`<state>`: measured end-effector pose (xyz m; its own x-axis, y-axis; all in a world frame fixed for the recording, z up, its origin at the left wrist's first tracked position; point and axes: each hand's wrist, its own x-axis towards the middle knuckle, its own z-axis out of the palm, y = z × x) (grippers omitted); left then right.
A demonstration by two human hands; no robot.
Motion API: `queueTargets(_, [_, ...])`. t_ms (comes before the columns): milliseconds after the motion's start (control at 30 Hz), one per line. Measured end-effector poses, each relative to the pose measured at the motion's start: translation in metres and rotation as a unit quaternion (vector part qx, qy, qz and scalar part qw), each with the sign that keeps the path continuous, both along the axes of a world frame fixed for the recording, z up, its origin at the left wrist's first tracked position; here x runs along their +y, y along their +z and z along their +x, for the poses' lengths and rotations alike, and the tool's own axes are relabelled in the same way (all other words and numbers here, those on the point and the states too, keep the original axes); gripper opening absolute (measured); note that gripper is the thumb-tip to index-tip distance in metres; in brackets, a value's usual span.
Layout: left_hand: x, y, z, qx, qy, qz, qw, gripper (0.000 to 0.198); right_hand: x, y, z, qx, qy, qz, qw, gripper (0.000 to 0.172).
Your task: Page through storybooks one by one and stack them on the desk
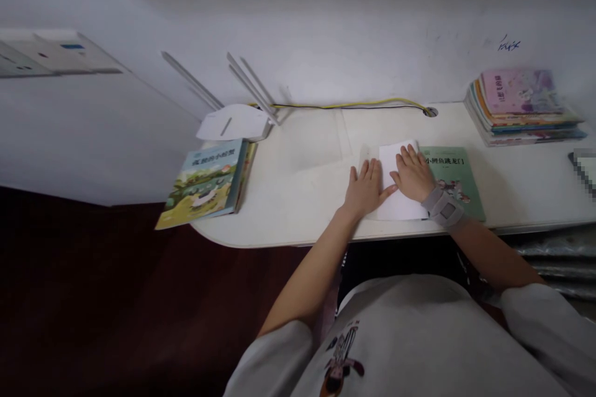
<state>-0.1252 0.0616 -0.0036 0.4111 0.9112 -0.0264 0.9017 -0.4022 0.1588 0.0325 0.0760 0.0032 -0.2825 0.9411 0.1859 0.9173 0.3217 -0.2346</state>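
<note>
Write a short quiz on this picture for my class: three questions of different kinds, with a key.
1. Which hand wears the grey wristband?
2. True or false: in the picture, the router stands to the left of the green book.
3. The sheet under the hand with the wristband is: A yellow; B white; C pink.

Key: 1. The right hand. 2. True. 3. B.

The head camera looks forward and steeply down from above the wearer's grey shirt (419, 335), at five o'clock, over the white desk (284, 205) to the wall (335, 31) at twelve; its wide view puts the left hand (364, 191) and right hand (413, 175) toward three o'clock, fairly near.
</note>
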Motion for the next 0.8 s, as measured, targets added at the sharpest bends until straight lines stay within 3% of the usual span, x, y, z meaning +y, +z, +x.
queueTargets(167, [0.002,-0.003,-0.003,0.006,-0.005,0.006,1.000,0.087,0.011,-0.005,0.029,0.144,0.003,-0.024,0.989,0.055])
queueTargets(267, [-0.002,0.003,0.000,0.010,0.005,0.036,0.999,0.085,0.011,-0.008,0.057,0.202,0.017,-0.046,0.978,0.062])
queueTargets(367, [-0.017,0.016,0.015,0.010,-0.016,0.107,0.994,0.083,0.008,-0.014,0.071,0.199,0.075,-0.043,0.976,0.067])
queueTargets(533, [-0.053,0.024,0.048,-0.003,-0.208,0.149,0.967,0.084,0.007,-0.025,0.068,0.167,0.115,-0.011,0.979,0.058])
queueTargets(800, [-0.058,0.001,0.045,0.026,-0.222,0.172,0.959,0.067,0.006,-0.026,0.065,0.101,0.108,-0.018,0.989,0.059])
